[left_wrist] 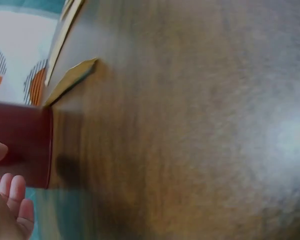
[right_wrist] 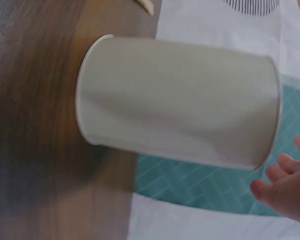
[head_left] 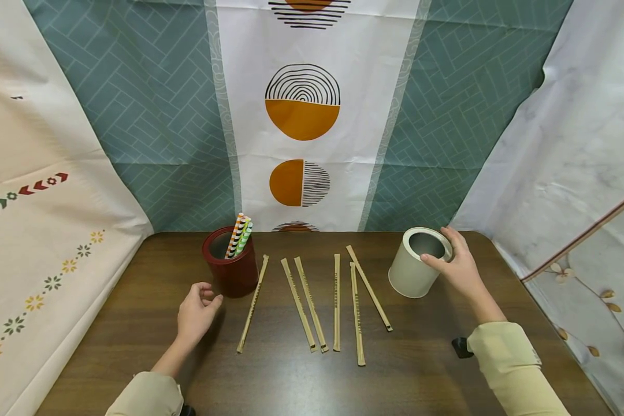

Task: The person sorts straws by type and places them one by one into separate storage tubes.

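Note:
A dark red can (head_left: 234,277) stands upright at the left of the table, with several striped paper straws (head_left: 239,238) leaning out of its mouth. Just in front of it is my left hand (head_left: 196,315), fingers loosely curved, nothing held; in the left wrist view its fingers (left_wrist: 17,187) are close to the can's wall. Toward the right stands an off-white can (head_left: 413,274), whose visible inside is bare. My right hand (head_left: 460,270) is at that can's right rim, thumb and fingers spread; the right wrist view shows its fingertips apart from the can (right_wrist: 180,102).
Between the cans lie several long thin tan paper-wrapped sticks (head_left: 336,303), most pointing away from me; two at the right (head_left: 369,289) nearly touch at their far ends. The brown table (head_left: 291,387) ends at a patterned curtain (head_left: 301,196), with cloths on both sides.

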Action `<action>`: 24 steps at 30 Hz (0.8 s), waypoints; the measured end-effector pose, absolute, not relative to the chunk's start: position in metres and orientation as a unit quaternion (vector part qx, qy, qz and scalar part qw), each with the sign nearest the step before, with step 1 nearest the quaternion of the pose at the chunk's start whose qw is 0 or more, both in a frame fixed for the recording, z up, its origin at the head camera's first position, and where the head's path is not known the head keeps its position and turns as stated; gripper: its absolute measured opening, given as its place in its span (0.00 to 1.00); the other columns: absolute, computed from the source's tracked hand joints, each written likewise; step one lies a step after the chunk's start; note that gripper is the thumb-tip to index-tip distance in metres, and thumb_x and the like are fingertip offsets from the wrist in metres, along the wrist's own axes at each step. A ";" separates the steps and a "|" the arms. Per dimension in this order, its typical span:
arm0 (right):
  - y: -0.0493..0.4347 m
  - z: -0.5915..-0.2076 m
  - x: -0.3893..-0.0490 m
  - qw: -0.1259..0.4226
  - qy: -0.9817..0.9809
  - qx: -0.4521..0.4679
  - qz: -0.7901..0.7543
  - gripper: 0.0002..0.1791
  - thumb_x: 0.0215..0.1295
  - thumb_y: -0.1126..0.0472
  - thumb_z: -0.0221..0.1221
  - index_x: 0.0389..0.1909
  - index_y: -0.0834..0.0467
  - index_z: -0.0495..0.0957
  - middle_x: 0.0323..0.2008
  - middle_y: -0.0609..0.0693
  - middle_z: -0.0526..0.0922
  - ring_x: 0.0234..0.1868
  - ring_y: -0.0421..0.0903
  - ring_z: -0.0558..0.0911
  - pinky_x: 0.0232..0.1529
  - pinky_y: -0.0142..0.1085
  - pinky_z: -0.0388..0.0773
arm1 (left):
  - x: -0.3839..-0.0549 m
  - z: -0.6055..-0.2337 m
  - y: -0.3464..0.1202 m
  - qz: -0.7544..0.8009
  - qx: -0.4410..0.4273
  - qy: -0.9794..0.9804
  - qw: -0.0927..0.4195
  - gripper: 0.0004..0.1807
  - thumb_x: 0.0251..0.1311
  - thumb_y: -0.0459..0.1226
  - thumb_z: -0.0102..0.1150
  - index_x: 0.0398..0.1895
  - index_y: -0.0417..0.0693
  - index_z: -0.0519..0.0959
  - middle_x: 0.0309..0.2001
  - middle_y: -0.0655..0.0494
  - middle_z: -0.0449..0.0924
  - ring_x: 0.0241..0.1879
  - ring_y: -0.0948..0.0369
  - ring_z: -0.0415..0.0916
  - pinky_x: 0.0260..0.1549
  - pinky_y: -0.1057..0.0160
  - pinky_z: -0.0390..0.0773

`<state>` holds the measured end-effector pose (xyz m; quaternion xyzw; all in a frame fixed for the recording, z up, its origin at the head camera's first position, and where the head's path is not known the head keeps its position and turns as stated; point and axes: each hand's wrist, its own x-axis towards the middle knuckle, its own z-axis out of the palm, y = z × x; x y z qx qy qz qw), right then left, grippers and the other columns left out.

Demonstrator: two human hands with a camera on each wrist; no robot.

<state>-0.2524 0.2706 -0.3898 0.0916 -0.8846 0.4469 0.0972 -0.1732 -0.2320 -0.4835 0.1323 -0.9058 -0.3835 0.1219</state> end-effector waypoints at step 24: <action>0.290 -0.412 -0.255 0.044 -0.889 0.032 0.455 0.47 0.54 0.56 0.59 0.67 0.66 0.42 0.62 0.68 0.55 0.50 0.51 0.66 0.34 0.17 0.64 | -0.183 -0.500 -0.191 -0.342 0.065 -0.937 0.024 0.19 0.49 0.39 0.58 0.46 0.43 0.71 0.34 0.53 0.80 0.35 0.55 0.77 0.32 0.55 0.72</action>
